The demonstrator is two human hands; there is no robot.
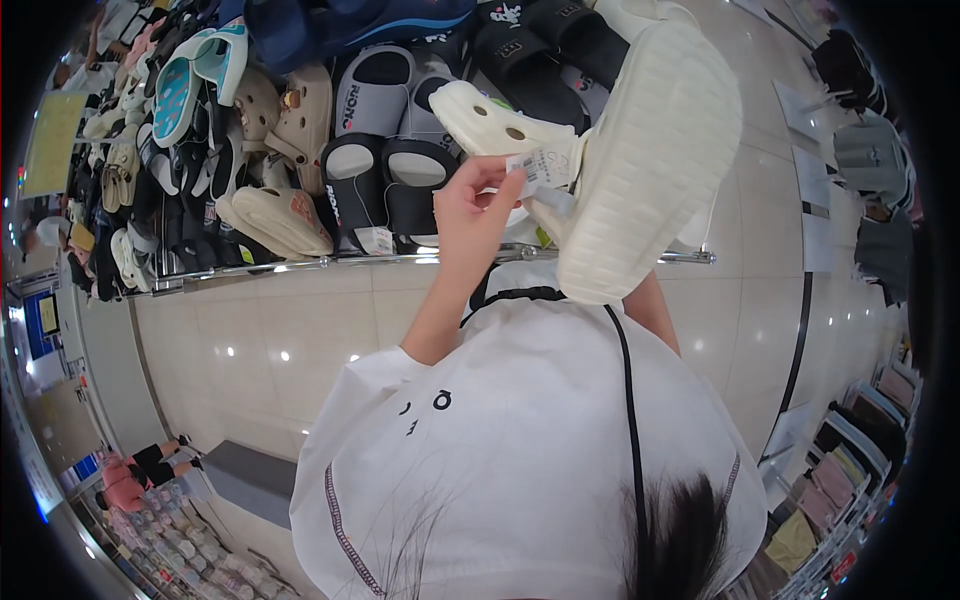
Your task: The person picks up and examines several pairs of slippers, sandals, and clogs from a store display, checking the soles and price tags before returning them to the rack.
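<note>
I am seeing one person by a long metal rail (pixel 330 262), and two arms are reaching toward it. The left hand (pixel 468 208) is pinching one white tag (pixel 540 172) between its thumb and finger, just past the rail. One big cream shoe (pixel 655 170) is standing on end over the right part of the rail, showing its bumpy bottom. It is sitting to the right of the left hand, close to the tag. The right arm (pixel 650 308) is going behind the shoe, so the right hand is hiding and I cannot tell how it is holding. One cream clog (pixel 500 120) with holes is lying past the rail, just beyond the left hand. Two black slides (pixel 353 190) are resting against the rail, and two grey slides (pixel 372 92) are sitting behind them.
</note>
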